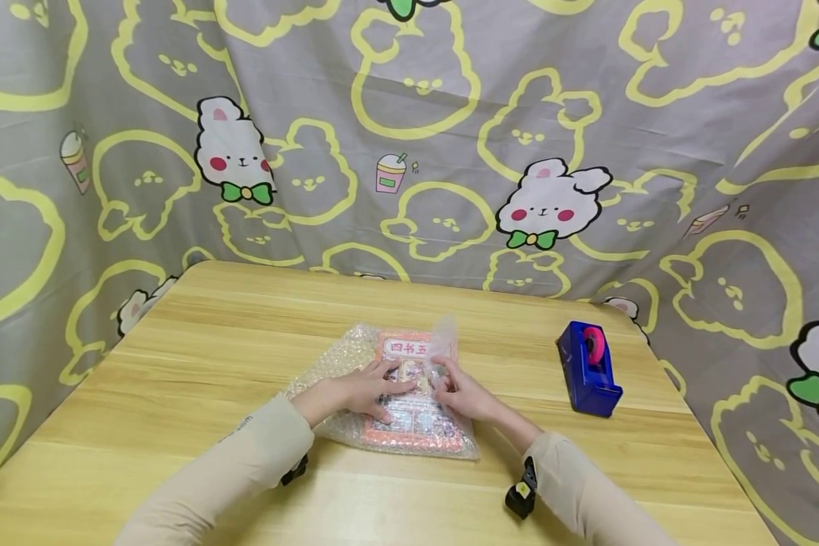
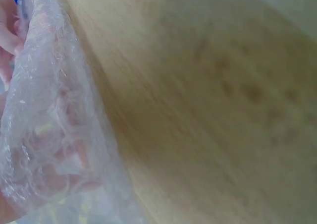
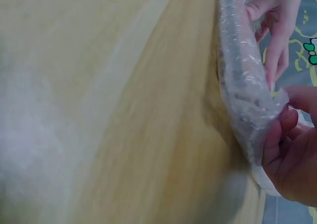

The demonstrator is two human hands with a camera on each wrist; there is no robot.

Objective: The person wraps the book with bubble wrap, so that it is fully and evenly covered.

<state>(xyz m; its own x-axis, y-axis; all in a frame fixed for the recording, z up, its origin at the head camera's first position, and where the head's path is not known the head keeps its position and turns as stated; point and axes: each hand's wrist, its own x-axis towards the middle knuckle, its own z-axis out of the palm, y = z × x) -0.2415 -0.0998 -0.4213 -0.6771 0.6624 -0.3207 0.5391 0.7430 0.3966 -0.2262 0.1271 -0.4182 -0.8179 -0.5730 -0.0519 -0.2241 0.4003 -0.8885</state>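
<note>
Clear bubble wrap (image 1: pixel 337 360) lay around a flat, rectangular packet with an orange-red border and printed pictures (image 1: pixel 409 421), directly beneath the left hand (image 1: pixel 365 390). That hand rested on the wrapped face, its fingers spread and nearly straight, pressing from above without gripping anything. Just to its right, the right hand (image 1: pixel 467 394) had its fingers curled in and pinched an edge of the wrap between thumb and fingers, as the right wrist view showed. A translucent flap of the wrap stood up just beyond those fingertips, over the packet's far right corner, while a loose, flattened stretch of it spread out to the left of the left hand. Behind each hand came a pale beige sleeve (image 1: pixel 239 455), with a small black device near each cuff (image 1: pixel 521 497). Well apart to the right of the right hand stood a blue, block-shaped tape dispenser (image 1: pixel 590 383) carrying a bright pink ring (image 1: pixel 594 345). Under everything was a light wood-grain table (image 1: pixel 198 341), and beyond both hands, past its far edge, hung grey fabric with yellow outlines and white rabbits (image 1: pixel 437 98).
</note>
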